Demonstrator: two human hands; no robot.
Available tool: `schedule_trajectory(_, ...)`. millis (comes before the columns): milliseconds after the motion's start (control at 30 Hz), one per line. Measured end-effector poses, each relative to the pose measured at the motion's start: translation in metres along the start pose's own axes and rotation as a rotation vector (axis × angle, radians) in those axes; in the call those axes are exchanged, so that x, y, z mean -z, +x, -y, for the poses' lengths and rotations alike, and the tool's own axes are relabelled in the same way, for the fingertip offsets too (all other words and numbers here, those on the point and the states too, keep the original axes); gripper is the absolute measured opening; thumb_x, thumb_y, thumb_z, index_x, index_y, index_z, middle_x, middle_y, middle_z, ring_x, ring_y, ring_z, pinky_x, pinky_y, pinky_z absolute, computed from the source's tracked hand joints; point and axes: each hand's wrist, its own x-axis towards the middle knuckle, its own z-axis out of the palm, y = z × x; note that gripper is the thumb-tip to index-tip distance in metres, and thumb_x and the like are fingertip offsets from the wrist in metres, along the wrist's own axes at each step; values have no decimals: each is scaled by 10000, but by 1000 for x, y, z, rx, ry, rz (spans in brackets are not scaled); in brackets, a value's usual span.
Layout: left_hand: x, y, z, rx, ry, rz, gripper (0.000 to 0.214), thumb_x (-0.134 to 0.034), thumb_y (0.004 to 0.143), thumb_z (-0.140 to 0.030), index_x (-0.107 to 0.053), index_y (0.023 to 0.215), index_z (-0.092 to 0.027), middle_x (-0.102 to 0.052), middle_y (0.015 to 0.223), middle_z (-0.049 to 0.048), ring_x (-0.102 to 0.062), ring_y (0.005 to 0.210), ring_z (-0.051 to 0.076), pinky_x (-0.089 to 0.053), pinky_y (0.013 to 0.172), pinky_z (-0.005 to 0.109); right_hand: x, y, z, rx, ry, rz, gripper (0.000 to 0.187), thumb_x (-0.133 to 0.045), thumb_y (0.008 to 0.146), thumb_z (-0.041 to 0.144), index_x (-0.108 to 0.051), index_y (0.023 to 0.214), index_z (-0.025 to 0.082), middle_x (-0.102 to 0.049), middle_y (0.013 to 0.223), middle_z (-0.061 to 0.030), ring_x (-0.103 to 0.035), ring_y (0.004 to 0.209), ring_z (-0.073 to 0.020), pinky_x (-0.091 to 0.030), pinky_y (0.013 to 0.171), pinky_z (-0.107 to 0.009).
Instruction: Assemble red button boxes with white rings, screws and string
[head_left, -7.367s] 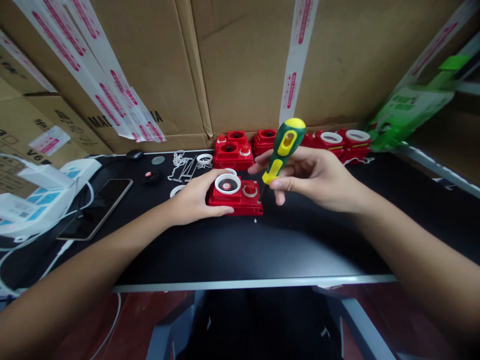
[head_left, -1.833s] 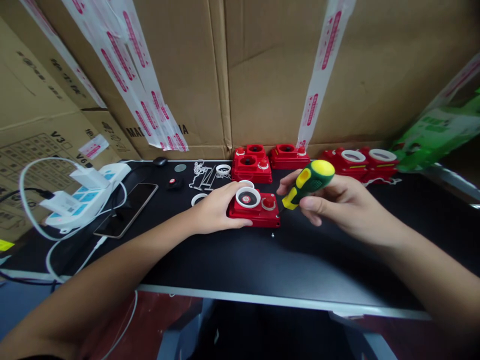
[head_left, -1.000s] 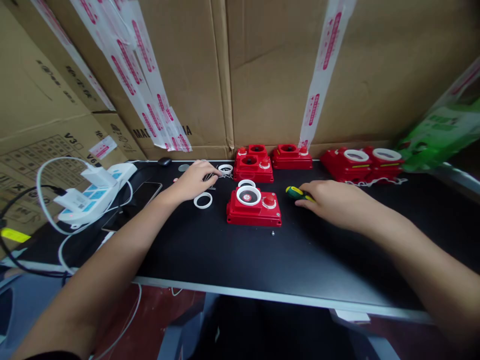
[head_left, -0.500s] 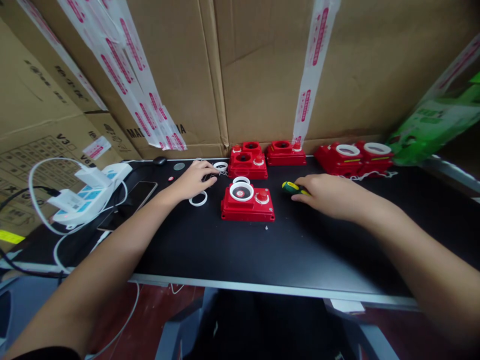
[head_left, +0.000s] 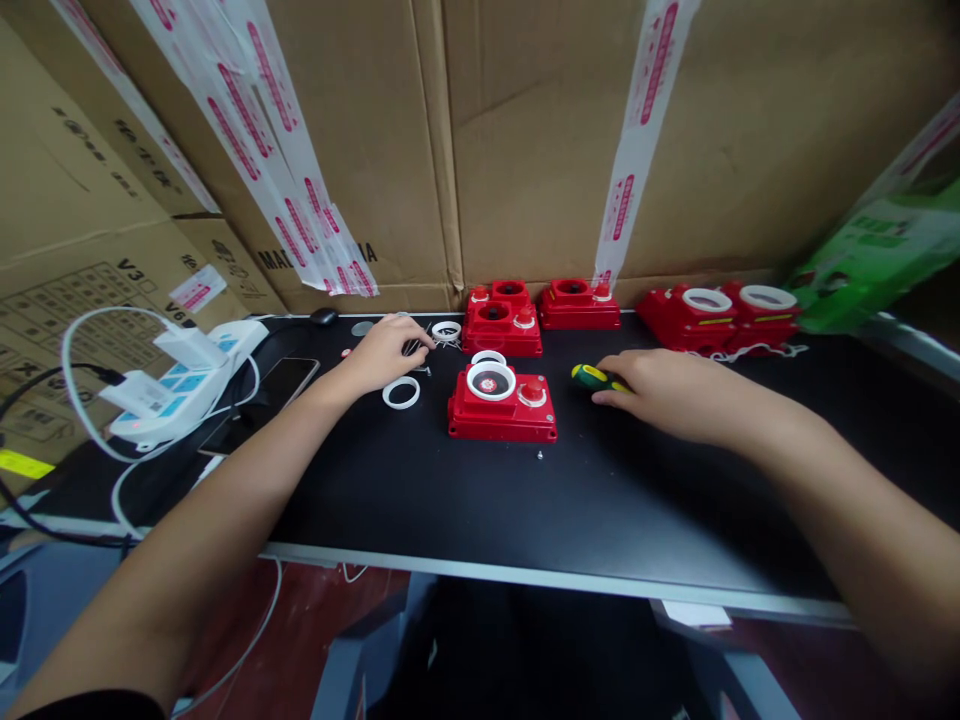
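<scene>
My left hand (head_left: 390,350) reaches over the small loose screws on the black table. Its fingers are bent downward, with a gap visible between them, and no held thing shows. Beside it lie a white ring (head_left: 401,392) and another white ring (head_left: 446,331). My right hand (head_left: 660,388) is closed around a green and yellow screwdriver handle (head_left: 591,378); the shaft does not show. Between my hands sits a red box-shaped housing (head_left: 502,425) with a white ring (head_left: 491,381) on top and a red knob. A single small screw (head_left: 540,455) lies in front of it.
Several more red housings (head_left: 577,312) stand along the cardboard at the back, two with white rings at the right. A white power strip (head_left: 191,380) with cables and a phone (head_left: 289,385) lie at the left. A green bag (head_left: 862,255) stands at the back right.
The view has shifted slightly, so the things appear a little further right. My left hand has moved slightly over the screws; my right hand still holds the screwdriver.
</scene>
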Motion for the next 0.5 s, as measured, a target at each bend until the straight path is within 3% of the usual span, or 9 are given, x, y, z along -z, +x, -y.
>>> schedule_trajectory(200, 18, -8, -12, -20, -24, 117, 190, -702, 905, -291, -803, 1054, -232, -743, 1080, 66, -633, 1102, 274, -471, 1037, 451, 0, -1, 0, 10, -7, 10, 362, -524, 1054, 458, -728, 1161, 179, -788, 1162, -160, -755, 981, -349, -500, 727, -401)
schedule_trajectory(500, 11, -7, -17, -32, -61, 201, 148, -653, 946, -283, -784, 955, -214, -726, 1055, 70, -630, 1097, 268, -450, 1028, 431, -4, -1, 0, 33, -40, -2, 384, -497, 1068, 477, -709, 1184, 179, -781, 1183, -151, -752, 1009, -339, -517, 759, -410)
